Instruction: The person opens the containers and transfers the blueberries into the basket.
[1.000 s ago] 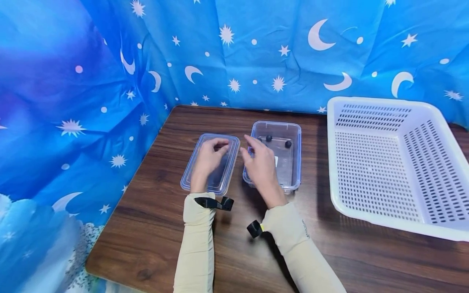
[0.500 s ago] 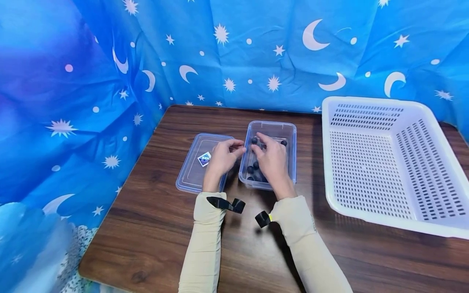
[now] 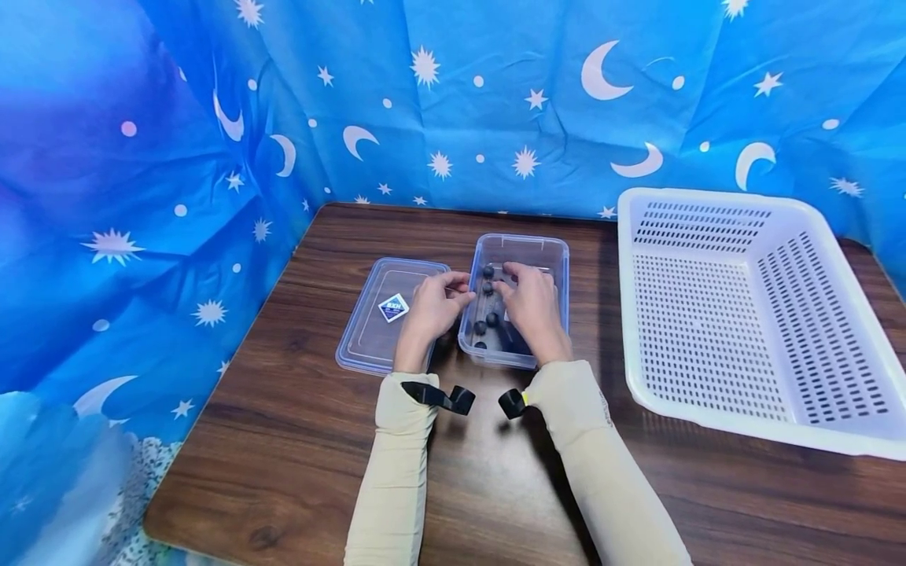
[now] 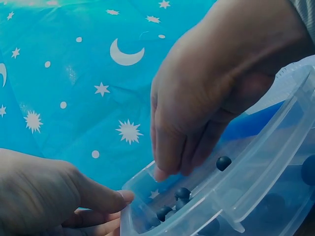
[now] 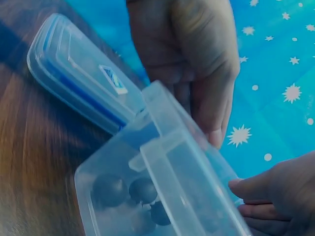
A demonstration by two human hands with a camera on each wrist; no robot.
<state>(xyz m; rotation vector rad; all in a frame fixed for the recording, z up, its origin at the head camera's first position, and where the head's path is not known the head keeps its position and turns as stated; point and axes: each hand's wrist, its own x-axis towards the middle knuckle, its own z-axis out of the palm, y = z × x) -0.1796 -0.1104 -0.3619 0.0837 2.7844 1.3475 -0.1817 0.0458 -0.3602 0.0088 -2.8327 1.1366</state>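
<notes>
A clear plastic food container point(image 3: 480, 355) with a bluish rim stands between my hands on the brown table. Several small dark blue-black balls point(image 3: 487, 270), blueberry-like in look, lie in it, mostly along its left side. My left hand point(image 3: 433, 305) holds the container's left rim, thumb at the edge and fingers along the outer wall in the left wrist view. My right hand point(image 3: 534, 308) reaches down into the container, thumb and forefinger spread apart close to the balls. It hides the container's right part.
The matching lid point(image 3: 375, 330), with a blue and white diamond sticker, lies left of the container, partly under my left hand. A large white perforated basket point(image 3: 697, 338) stands at the right. A blue star-and-moon curtain point(image 3: 439, 118) hangs behind the table.
My left hand has moved right from above the lid to the container's rim, uncovering the sticker. My right hand has gone from the container's left edge into it. More balls show now.
</notes>
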